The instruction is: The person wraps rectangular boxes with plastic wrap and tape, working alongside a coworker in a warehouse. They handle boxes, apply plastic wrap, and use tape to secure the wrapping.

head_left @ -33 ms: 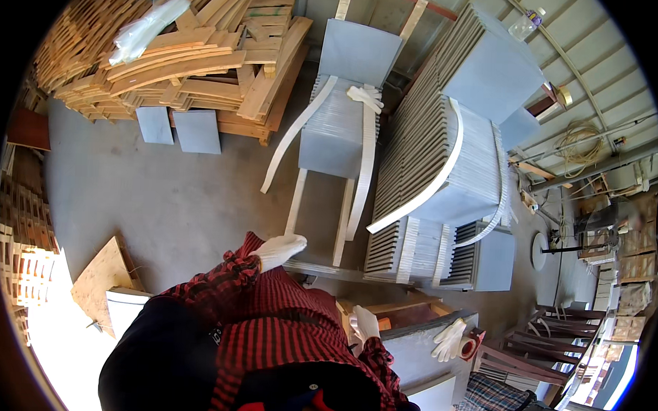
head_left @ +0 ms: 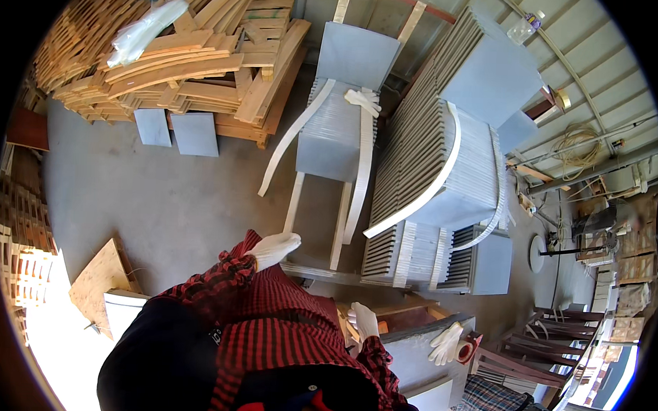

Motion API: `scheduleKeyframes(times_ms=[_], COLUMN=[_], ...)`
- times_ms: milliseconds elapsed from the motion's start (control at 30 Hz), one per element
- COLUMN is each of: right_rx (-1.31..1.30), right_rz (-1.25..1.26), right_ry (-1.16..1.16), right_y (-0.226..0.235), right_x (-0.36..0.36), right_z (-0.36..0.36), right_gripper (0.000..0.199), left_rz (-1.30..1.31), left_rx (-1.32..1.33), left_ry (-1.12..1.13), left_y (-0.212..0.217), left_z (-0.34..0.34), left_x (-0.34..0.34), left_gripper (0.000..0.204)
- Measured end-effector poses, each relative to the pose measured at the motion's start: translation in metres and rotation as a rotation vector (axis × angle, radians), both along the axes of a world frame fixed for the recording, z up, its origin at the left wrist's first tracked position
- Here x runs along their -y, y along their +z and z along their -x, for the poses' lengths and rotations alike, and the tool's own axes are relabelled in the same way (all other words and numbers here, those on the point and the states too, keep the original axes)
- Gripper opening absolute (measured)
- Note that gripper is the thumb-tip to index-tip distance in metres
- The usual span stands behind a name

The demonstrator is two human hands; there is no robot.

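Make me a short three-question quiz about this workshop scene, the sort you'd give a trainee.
1. True or false: both hands wear white gloves.
2. What lies on top of the stack of grey panels straight ahead? A) a hammer B) a pair of white gloves C) a paint can
3. Which hand reaches farther out toward the curved white wooden strips?

Key
1. True: the left hand and the right hand are both in white gloves.
2. B: a pair of white gloves lies on the grey panels.
3. The left hand; it is stretched toward the curved white wooden strips, while the right hand sits low by a grey slab.
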State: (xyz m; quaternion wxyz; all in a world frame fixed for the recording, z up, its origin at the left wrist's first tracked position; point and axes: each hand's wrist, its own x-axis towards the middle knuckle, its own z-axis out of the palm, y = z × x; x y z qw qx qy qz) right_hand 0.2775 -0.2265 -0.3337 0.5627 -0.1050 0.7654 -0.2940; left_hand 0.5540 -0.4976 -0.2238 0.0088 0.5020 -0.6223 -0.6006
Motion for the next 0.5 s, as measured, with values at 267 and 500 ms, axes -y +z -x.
scheduleKeyframes(times_ms=[267,500], right_rx=[0.005,0.002], right_rz=[0.044,-0.369], right_ry=[-0.089,0.017], right_y=[0.024,-0.063], right_x=[0.092,0.025], right_z=[-0.013,-0.073], right_gripper=[0.034,0.045], left_rz=[0.269,-0.106], left_rx=[-0.007,-0.135], left_ry=[-0.005,0.001], left_y=[-0.020,-0.119], left_z=[0.025,0.082], left_x=[0.141,0.284], left_gripper=[0.042,0.034])
